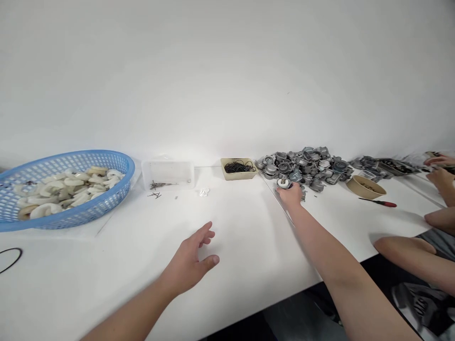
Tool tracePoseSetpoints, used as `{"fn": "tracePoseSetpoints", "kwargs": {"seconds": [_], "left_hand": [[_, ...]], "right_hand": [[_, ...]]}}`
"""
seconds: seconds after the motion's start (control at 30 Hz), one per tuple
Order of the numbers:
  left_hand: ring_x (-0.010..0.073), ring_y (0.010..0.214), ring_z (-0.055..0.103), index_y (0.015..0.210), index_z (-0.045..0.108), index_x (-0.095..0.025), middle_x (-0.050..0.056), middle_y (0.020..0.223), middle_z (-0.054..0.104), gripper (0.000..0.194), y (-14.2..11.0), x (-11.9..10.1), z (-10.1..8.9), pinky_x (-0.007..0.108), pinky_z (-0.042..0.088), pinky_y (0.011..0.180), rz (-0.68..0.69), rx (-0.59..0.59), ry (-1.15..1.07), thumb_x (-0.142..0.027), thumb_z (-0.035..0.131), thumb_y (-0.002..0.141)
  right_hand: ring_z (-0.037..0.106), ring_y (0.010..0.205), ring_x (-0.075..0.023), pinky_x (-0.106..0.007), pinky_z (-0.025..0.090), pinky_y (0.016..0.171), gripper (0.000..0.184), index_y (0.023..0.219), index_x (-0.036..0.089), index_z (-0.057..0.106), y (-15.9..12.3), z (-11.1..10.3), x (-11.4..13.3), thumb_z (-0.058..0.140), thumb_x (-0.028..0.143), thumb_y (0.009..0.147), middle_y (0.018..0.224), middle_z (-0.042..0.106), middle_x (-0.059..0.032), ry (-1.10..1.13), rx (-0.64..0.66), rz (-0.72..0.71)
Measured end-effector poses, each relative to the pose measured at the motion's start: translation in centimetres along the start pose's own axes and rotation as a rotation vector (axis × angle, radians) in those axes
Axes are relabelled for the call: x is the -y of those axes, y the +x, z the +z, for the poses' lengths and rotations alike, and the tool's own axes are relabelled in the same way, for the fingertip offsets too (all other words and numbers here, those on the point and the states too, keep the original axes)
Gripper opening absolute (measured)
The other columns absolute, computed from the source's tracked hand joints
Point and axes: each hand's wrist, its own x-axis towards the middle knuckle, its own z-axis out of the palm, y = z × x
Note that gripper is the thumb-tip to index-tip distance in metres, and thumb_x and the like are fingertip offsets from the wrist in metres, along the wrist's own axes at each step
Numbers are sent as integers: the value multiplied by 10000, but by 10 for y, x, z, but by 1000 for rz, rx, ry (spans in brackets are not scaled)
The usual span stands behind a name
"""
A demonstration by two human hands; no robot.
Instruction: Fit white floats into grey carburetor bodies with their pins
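Note:
My right hand (pixel 290 194) reaches far forward to the near edge of a heap of grey metal parts (pixel 305 166) and its fingers close on one round grey part (pixel 283 183). My left hand (pixel 194 258) hovers over the white table (pixel 231 246), fingers spread and empty. It is nearest a small crumpled white scrap (pixel 204 192) farther back.
A blue basket (pixel 64 189) of white rings stands at the left. A clear tray (pixel 168 173) with thin pins and a beige tray (pixel 239 168) of black rings sit by the wall. At right are a brown bowl (pixel 365 186), a red-handled screwdriver (pixel 378 202) and another person's hands (pixel 441 177).

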Motion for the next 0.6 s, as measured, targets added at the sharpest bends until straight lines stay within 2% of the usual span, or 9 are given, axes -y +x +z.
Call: {"fn": "tracePoseSetpoints", "kwargs": {"seconds": [0.17,0.37,0.6], "left_hand": [[268,1223,470,1479,233,-304,84,1381,495,746,0,0,-1,318,519,743,-8,-14,0,-422,582,830],[271,1239,460,1475,257,-292,91,1383,492,726,-1,-3,-2,316,510,755,-24,-26,-6,-432,570,835],[282,1220,491,1468,298,-279,97,1358,529,720,-2,-3,-1,326,514,756,1,-51,-3,-436,580,824]], "right_hand": [[605,1051,-239,-457,518,874,342,1218,171,556,10,8,8,589,326,915,1234,582,-94,-210,-16,9],[614,1027,-229,-443,525,860,324,1197,169,568,15,7,14,585,332,917,1213,594,-91,-359,2,18],[619,1011,-221,-435,523,858,302,1164,166,586,4,-3,14,583,340,917,1182,610,-87,-476,110,-103]]}}
